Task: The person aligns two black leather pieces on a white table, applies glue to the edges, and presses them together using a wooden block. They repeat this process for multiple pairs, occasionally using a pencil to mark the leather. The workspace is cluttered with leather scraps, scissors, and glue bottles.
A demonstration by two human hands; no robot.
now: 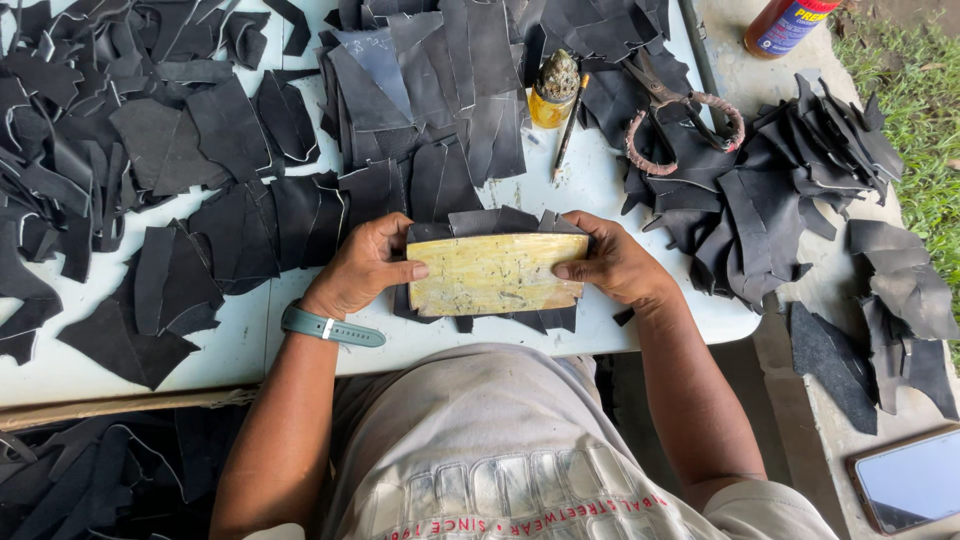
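So both hands are clamped on a flat rectangular yellowish board (pixel 495 274), kind of marbled and scuffed with darker streaks and little specks, slightly glossy, with its long side running left to right. The left hand (pixel 362 268) grips the left short edge with the thumb lying on top, and the right hand (pixel 610 262) does the same on the right edge, thumb pressed onto the face. The board sits on a small stack of black leather cut pieces (pixel 478 222) whose corners poke out above and below it, right at the near edge of the white table (pixel 590 190), in front of the person's body. There's a teal wristwatch (pixel 330 327) on the left wrist. Farther back stands a small yellow glue pot (pixel 553 92) with a crusty top, a thin dark brush (pixel 570 125) just beside it, and rusty scissors with wrapped handles (pixel 680 115) lying on more black scraps to the right. Heaps of black leather offcuts (pixel 120 150) cover most of the table.
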